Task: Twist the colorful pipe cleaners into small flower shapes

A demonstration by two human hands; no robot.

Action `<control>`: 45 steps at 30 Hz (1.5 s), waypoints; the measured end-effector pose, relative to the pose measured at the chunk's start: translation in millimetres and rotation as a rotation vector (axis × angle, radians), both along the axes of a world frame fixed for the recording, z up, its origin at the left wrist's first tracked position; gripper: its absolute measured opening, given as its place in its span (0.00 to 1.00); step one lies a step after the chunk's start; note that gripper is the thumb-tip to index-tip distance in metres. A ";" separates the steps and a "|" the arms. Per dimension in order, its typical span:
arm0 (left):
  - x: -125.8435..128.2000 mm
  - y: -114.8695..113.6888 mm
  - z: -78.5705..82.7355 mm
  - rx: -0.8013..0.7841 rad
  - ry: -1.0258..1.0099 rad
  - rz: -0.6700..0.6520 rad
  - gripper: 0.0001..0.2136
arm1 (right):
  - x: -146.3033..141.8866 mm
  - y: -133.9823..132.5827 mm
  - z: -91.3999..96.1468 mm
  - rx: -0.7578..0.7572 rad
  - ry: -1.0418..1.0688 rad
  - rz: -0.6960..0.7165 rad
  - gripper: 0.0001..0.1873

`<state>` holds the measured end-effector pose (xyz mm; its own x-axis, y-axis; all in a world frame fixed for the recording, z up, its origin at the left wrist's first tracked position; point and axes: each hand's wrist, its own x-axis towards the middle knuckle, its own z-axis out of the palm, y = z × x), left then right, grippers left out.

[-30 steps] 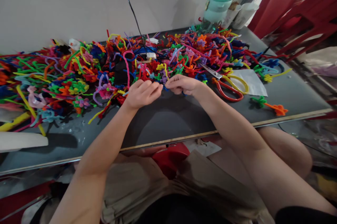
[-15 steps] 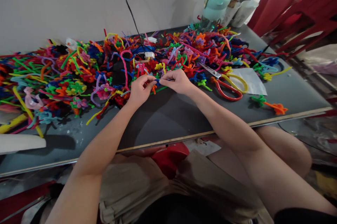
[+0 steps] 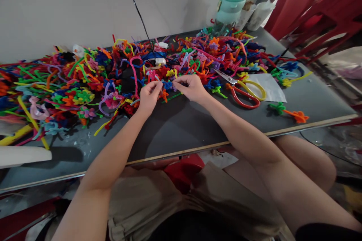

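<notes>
Near the middle of the table, my left hand is closed in a pinch. Blue fuzzy pipe cleaner shows right beside its fingertips, looking bent into loops. My right hand is a short gap to the right, with thumb and forefinger pinched together. What lies between those fingertips is too small to make out. Just below the fingers are an orange pipe cleaner piece and a straight green pipe cleaner. Scissors with one red and one yellow handle lie right of my right hand.
A long heap of coloured pipe cleaners and flowers spreads along the wall. A green-topped bottle and paper cups stand at the back right. A flower with an orange head lies near the front edge. A white object is at left.
My hands have drawn slightly apart, so more of the blue pipe cleaner and the green one shows between them. The view has shifted a little.
</notes>
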<state>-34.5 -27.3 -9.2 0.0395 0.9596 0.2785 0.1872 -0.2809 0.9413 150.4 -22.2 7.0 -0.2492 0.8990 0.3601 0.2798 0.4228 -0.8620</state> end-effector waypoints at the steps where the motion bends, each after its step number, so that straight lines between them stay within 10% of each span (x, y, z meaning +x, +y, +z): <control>1: 1.6 -0.5 -0.9 -0.035 -0.038 -0.019 0.21 | 0.1 -0.7 0.2 0.021 -0.005 -0.026 0.13; 45: 11.5 -9.8 1.1 -0.157 -0.118 -0.024 0.12 | -10.8 -7.4 -12.7 0.034 0.058 -0.038 0.10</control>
